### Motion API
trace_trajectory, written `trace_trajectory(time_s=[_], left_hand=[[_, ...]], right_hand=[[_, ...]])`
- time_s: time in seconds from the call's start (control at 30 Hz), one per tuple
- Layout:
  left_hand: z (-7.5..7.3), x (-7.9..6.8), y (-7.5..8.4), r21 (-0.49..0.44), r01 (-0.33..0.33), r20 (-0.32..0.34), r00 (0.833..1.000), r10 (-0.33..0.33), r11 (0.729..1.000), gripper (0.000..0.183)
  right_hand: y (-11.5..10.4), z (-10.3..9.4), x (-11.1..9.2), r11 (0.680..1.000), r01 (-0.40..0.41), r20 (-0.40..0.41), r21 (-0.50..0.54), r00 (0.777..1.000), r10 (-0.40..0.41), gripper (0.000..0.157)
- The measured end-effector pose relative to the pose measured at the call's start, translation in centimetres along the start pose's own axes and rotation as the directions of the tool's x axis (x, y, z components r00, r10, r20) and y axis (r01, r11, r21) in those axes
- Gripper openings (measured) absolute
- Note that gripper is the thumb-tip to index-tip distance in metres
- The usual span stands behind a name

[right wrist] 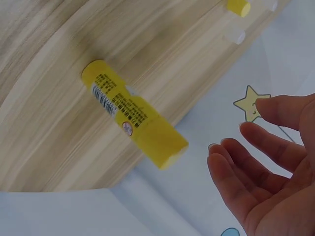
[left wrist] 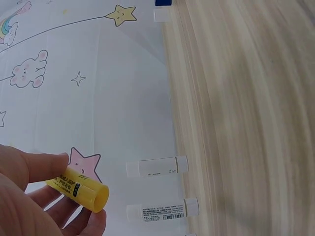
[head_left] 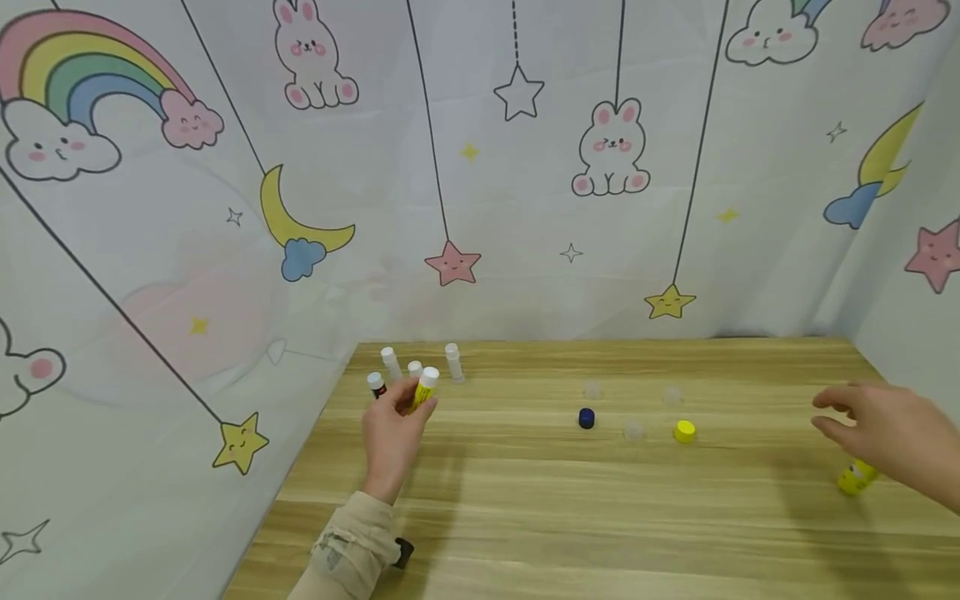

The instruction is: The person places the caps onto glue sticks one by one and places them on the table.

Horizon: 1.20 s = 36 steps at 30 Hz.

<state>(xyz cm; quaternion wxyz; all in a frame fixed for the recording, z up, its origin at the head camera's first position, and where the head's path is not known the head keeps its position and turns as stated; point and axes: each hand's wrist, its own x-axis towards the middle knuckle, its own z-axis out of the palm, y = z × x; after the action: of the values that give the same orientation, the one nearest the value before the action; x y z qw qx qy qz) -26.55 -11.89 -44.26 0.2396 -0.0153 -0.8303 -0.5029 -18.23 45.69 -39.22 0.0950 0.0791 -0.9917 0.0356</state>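
Observation:
My left hand [head_left: 393,433] pinches a yellow glue stick [head_left: 425,388] between thumb and fingers, above the back left of the table. Its white top points up in the head view; the left wrist view shows its yellow base. Just behind this hand stand several white-topped glue sticks [head_left: 453,363], one of them with a dark body [head_left: 377,385] partly hidden by the fingers. At the right, my right hand [head_left: 888,429] holds nothing, its fingers loosely bent and apart from the thumb. Close by it, another yellow glue stick [right wrist: 133,115] stands upright on the table.
Mid-table lie a dark blue cap [head_left: 587,418], a yellow cap [head_left: 685,432] and several clear caps [head_left: 633,430]. A printed white curtain [head_left: 517,192] hangs along the back and sides of the wooden table [head_left: 570,517].

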Motion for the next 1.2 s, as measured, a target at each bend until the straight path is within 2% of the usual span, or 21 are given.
trace_trajectory(time_s=[0.2, 0.4, 0.63, 0.9, 1.2], left_hand=[[-0.1, 0.0, 0.2, -0.022, 0.016, 0.012, 1.000, -0.016, 1.000, 0.036], [0.1, 0.2, 0.6, -0.018, -0.002, 0.001, 1.000, 0.002, 1.000, 0.038], [0.2, 0.2, 0.8, -0.025, -0.009, 0.001, 1.000, 0.009, 1.000, 0.039], [0.3, 0.2, 1.2, -0.042, -0.045, 0.005, 0.999, 0.045, 0.998, 0.036], [0.1, -0.3, 1.2, -0.041, 0.014, 0.023, 1.000, -0.014, 0.999, 0.037]], right_hand=[[-0.8, 0.4, 0.7, 0.999, 0.044, -0.047, 0.022, 0.998, -0.043, 0.022], [-2.2, 0.8, 1.4, 0.999, 0.034, -0.011, 0.027, 0.999, -0.033, 0.027], [-3.0, 1.5, 1.8, 0.992, 0.046, 0.013, 0.122, 0.999, -0.048, 0.034], [-3.6, 2.6, 2.2, 0.988, 0.071, -0.039, 0.138, 0.997, -0.066, 0.032], [-4.7, 4.1, 2.9, 0.981, 0.077, -0.011, 0.180, 0.997, -0.076, 0.030]])
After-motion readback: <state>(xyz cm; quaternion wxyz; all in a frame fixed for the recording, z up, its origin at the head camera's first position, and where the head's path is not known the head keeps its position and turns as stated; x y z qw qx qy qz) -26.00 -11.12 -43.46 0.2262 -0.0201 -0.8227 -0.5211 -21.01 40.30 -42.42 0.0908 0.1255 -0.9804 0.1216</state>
